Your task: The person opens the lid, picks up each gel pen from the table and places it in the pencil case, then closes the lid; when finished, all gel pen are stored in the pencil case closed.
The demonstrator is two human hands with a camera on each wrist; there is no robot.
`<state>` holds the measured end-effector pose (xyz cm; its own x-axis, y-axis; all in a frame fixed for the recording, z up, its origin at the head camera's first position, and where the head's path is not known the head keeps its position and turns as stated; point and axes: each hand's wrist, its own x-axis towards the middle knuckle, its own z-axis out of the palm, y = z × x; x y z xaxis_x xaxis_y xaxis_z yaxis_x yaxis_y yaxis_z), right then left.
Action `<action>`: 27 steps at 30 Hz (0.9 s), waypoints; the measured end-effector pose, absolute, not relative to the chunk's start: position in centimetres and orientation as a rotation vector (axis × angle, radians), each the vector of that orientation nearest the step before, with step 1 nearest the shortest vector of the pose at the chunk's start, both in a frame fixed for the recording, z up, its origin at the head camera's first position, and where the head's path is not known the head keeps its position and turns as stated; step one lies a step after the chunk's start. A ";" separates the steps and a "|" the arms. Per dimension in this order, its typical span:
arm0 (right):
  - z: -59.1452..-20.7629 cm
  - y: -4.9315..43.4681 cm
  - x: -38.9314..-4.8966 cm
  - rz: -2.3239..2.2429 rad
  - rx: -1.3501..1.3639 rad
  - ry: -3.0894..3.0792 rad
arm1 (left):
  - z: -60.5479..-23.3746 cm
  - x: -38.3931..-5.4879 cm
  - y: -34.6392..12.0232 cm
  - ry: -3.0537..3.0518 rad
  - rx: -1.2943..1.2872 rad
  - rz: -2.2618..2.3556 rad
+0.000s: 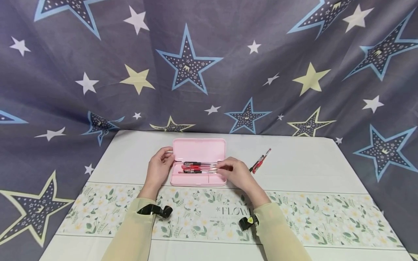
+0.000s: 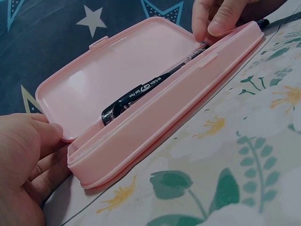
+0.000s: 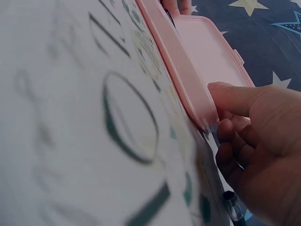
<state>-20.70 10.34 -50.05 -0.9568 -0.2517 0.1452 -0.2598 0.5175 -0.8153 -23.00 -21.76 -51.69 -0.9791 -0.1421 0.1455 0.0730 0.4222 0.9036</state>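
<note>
A pink pencil case (image 1: 199, 150) lies with its lid raised and several gel pens (image 1: 196, 167), black and red, side by side in its tray. At the case's left end is my left hand (image 1: 159, 167), its thumb on the lid's corner and its other fingers curled behind. My right hand (image 1: 236, 172) reaches over the right end, thumb and forefinger pinching at the clear tip end of a pen. In the left wrist view, a black gel pen (image 2: 141, 92) lies along the hinge side. The right wrist view shows the right thumb (image 3: 230, 96) at the case's rim.
Two more pens, a red one (image 1: 258, 166) and a black one (image 1: 252, 168), lie on the white table to the right of the case. A flowered strip (image 1: 189, 221) runs across the table in front. Behind hangs a dark star-patterned cloth (image 1: 209, 105).
</note>
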 end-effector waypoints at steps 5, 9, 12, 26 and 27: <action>-49.7 11.5 -21.0 1.487 0.420 -2.693 | -51.7 -23.1 -21.6 -2.476 0.058 -1.583; -49.4 13.0 -21.3 1.472 0.366 -2.670 | -51.7 -23.1 -21.5 -2.475 0.061 -1.582; -49.2 14.2 -21.4 1.464 0.334 -2.660 | -51.7 -23.2 -21.5 -2.477 0.062 -1.582; -49.1 19.3 -21.7 1.451 0.195 -2.617 | -51.8 -23.1 -21.7 -2.477 0.081 -1.577; -49.1 19.6 -21.7 1.444 0.185 -2.618 | -51.8 -23.1 -21.7 -2.478 0.081 -1.575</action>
<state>-21.75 19.62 -49.10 -0.9818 -0.0371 0.1861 -0.1772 0.5305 -0.8290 -23.11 -21.75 -51.79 -0.9777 -0.1549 0.1415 0.0623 0.4295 0.9009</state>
